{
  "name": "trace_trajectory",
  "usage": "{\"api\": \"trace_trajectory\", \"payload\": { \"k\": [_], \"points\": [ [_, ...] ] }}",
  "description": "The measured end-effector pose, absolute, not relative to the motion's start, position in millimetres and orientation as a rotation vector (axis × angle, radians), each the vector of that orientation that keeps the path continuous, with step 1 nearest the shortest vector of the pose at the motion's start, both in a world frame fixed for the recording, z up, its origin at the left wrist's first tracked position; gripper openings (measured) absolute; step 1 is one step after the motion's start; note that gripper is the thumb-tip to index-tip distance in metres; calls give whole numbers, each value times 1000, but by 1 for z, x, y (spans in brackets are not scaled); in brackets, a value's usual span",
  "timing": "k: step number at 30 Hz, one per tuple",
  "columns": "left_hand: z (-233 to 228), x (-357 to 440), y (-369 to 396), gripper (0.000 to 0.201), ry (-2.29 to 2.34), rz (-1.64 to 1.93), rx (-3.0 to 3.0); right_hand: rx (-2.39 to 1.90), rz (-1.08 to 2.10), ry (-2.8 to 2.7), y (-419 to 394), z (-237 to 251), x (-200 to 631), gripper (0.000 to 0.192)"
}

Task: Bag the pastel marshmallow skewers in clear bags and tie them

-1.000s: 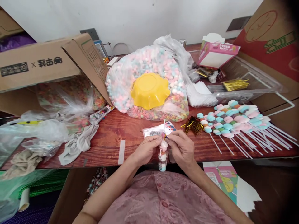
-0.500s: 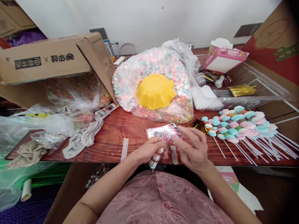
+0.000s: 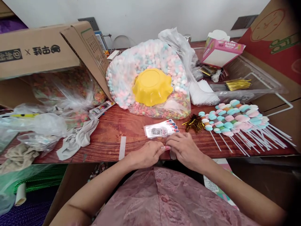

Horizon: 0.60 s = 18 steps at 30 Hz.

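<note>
- Left hand (image 3: 147,154) and right hand (image 3: 184,150) meet fingertip to fingertip at the near edge of the table (image 3: 113,131), pinching between them a small pink-tipped piece (image 3: 166,147). What it is cannot be told, since the fingers cover nearly all of it.
- The piece sits low, just over the table's edge and close to the body, where both hands can work on it at once.
- Just beyond the knuckles lies a stack of printed sleeves (image 3: 160,129), flat on the wood and within easy reach.
- To the right of the sleeves, a tuft of gold ties (image 3: 194,123) lies beside a row of finished skewers (image 3: 231,121). Pastel heads are bunched together and white sticks fan out toward the right, likely so they stay sorted and off the working patch.
- Behind, a big clear bag (image 3: 131,75) of pastel sweets slumps on the table with a yellow bowl (image 3: 152,86) upside down on top of it.
- At left, an open carton (image 3: 47,50) leans over more bagged sweets, with crumpled plastic (image 3: 37,124) and a grey rag (image 3: 78,138) spilled in front.
- At right rear, a pink box (image 3: 219,51) stands above a clear tray (image 3: 258,83) that holds more gold ties.
</note>
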<state>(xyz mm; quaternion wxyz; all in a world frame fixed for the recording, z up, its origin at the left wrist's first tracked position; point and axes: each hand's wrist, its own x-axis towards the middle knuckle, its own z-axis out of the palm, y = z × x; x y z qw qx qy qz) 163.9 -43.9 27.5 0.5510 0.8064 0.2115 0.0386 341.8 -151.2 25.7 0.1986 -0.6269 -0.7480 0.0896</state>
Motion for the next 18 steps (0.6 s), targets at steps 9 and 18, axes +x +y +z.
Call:
{"api": "trace_trajectory", "payload": {
  "k": [9, 18],
  "points": [
    [25, 170, -35, 36, 372, -427, 1215, -1372, -186, -2292, -167, 14, 343, 22],
    [21, 164, -52, 28, 317, 87, 2321, -1803, 621, -1827, -166, 14, 331, 30]
  ]
}}
